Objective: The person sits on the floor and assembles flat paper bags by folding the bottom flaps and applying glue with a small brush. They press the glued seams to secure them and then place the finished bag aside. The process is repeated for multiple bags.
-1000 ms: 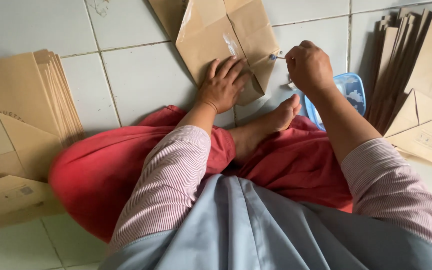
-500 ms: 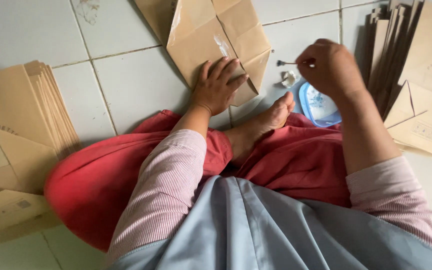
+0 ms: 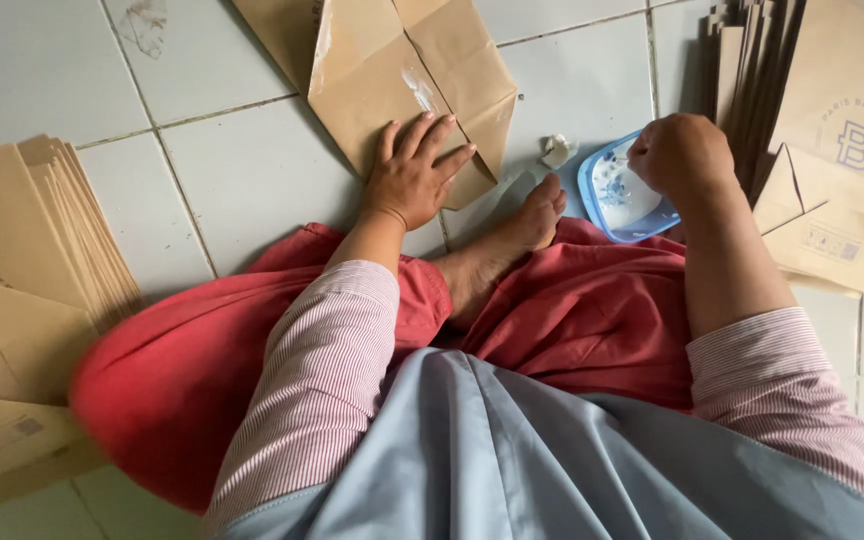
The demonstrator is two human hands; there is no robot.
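My left hand point(image 3: 412, 175) lies flat with fingers spread on the lower edge of a flattened brown paper bag point(image 3: 372, 70) on the tiled floor. White glue streaks show on the bag near the fingertips. My right hand point(image 3: 680, 152) is curled shut over the rim of a shallow blue dish point(image 3: 617, 200) with white smears in it. The thin stick it held a moment ago is hidden under the fingers. My bare foot point(image 3: 512, 235) rests between the bag and the dish.
A fanned stack of brown paper bags point(image 3: 32, 230) lies at the left, and another stack point(image 3: 852, 150) at the right beside the dish. A small crumpled white scrap point(image 3: 555, 150) sits on the tile above the foot. Red cloth covers my lap.
My right hand has come down from beside the bag to the blue dish, carrying the thin stick. My left hand stays pressed on the bag.
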